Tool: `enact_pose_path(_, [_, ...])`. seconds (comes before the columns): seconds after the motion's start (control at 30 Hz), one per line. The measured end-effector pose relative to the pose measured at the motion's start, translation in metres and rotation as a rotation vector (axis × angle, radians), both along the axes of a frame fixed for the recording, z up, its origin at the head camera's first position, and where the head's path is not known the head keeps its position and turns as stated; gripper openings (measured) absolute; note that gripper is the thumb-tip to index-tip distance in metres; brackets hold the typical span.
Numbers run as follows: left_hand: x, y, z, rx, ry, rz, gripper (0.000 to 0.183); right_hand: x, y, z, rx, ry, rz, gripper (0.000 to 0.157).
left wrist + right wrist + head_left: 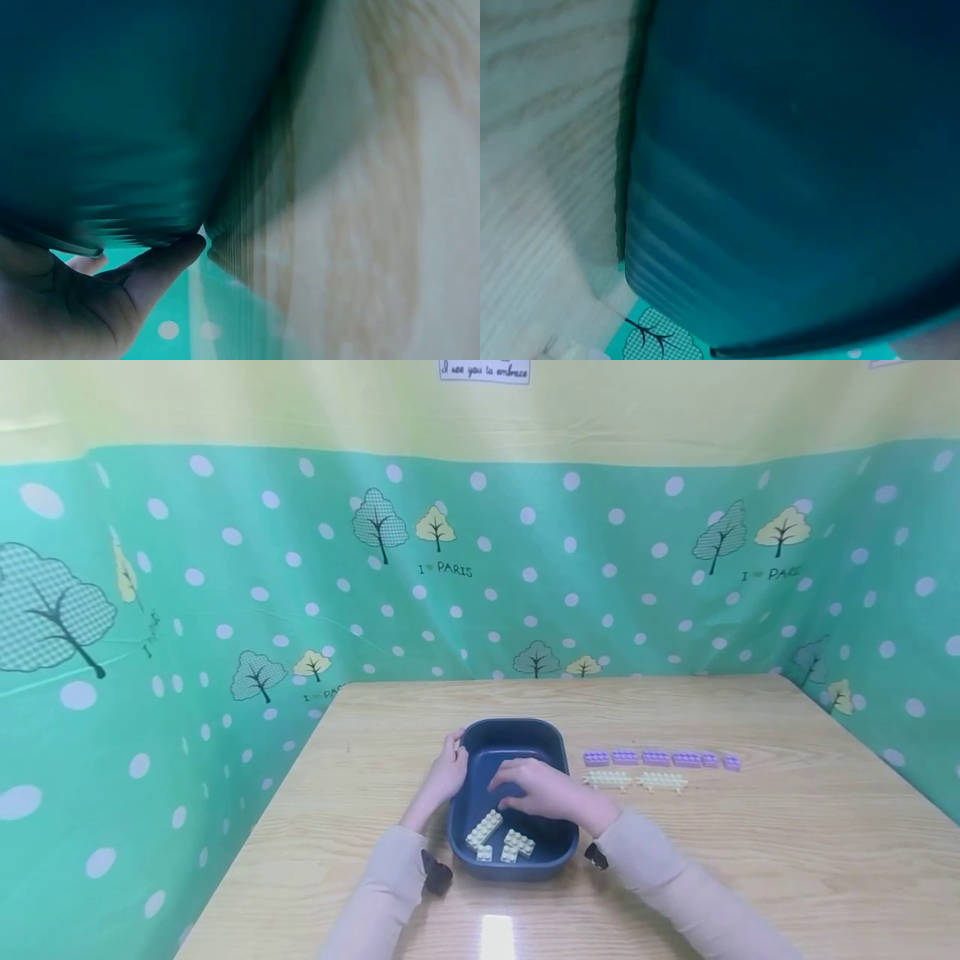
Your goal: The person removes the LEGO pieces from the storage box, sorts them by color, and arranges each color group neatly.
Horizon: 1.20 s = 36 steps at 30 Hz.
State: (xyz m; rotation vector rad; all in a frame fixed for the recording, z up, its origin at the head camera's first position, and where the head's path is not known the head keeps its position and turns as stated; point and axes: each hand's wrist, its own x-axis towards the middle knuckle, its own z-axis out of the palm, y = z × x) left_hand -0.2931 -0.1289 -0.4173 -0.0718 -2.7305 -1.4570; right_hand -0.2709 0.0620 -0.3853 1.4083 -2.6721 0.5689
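Observation:
A dark blue plastic bin stands on the table, and several cream building bricks lie at its near end. On its left side my left hand grips the rim. The left wrist view shows that thumb along the outer wall of the bin. My right hand reaches over the right rim into the bin, above the floor beyond the bricks. Its thumb and fingers are apart with nothing visible between them. In the right wrist view the bin's outer wall hides most of this hand.
Right of the bin, a row of purple bricks lies on the wooden table. Two cream studded pieces with side knobs lie just in front of that row. A green dotted curtain hangs behind the table and along its sides.

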Motion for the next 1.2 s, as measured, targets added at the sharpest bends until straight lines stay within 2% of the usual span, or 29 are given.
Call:
enact_pose_path(0.6, [0.000,0.000,-0.001,0.006,0.000,-0.006,0.043,0.003,-0.011,-0.016,0.086,-0.038,0.062,0.019])
enact_pose_path(0.87, [-0.001,0.000,-0.001,0.017,-0.008,-0.002,0.044,0.003,-0.011,-0.017,0.092,-0.038,0.051,0.016])
enact_pose_path(1.2, [0.000,0.001,-0.001,0.009,-0.004,-0.004,0.044,0.004,-0.009,-0.015,0.086,-0.003,-0.016,0.013])
